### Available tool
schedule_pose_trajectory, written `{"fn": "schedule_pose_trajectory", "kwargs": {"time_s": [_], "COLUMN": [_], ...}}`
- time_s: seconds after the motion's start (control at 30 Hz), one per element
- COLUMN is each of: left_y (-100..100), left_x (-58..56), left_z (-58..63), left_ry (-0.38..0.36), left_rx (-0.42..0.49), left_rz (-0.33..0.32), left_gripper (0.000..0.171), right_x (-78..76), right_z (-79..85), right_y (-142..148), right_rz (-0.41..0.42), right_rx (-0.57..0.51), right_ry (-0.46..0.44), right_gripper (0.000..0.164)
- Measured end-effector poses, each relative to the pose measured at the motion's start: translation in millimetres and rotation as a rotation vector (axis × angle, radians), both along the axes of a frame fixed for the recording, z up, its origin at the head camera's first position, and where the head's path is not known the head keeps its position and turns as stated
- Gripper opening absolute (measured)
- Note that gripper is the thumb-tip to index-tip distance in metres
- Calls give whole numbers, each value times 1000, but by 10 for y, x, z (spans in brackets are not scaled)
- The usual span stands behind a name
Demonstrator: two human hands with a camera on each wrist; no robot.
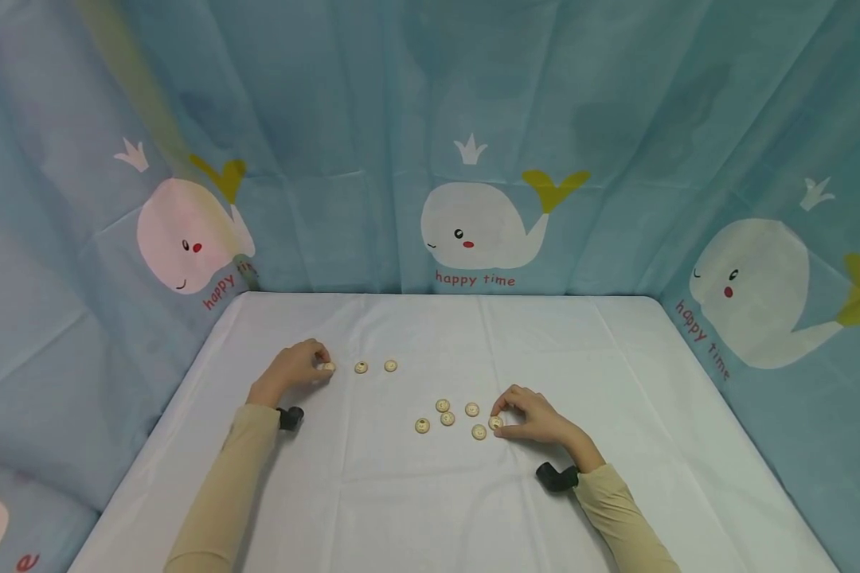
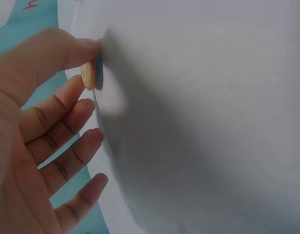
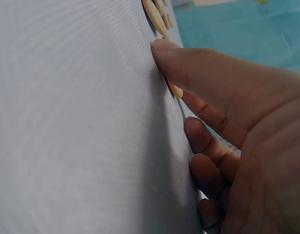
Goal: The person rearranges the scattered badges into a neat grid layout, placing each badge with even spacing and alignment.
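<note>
Discs (image 1: 390, 366) are spread over a white cloth (image 1: 416, 509) in two groups. The leftmost disc (image 1: 329, 367) of a row of three is pinched between thumb and forefinger of the left hand (image 1: 296, 367). The rightmost disc (image 1: 496, 423) of a loose cluster of six is pinched likewise by the right hand (image 1: 533, 418), just beside a neighbouring disc (image 1: 478, 432). A whale-printed blue curtain (image 1: 330, 95) is hung behind.

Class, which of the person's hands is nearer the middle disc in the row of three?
Left. The left hand is just left of the middle disc; the right hand is farther off, rightward and lower in the head view.
</note>
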State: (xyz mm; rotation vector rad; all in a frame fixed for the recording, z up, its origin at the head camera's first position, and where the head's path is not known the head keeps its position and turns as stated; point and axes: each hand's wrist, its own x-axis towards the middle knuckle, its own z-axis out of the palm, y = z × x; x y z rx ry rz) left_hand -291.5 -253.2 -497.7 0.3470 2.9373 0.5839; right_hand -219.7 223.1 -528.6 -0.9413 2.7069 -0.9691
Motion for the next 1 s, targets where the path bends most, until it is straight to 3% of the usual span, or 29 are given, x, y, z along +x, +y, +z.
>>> {"fn": "schedule_pose_trajectory", "kwargs": {"time_s": [0.6, 1.0], "left_y": [-32, 96], "left_x": [-18, 118], "left_z": [7, 66], "left_ry": [-51, 85], "left_rx": [41, 47], "left_rz": [-3, -42], "left_gripper": [26, 36], "right_x": [-7, -5], "right_z": [-12, -12], "right_y": [4, 2], "right_rz": [-1, -15], "right_rx": [2, 10], "right_ry": [2, -8], "right_gripper": [28, 30]}}
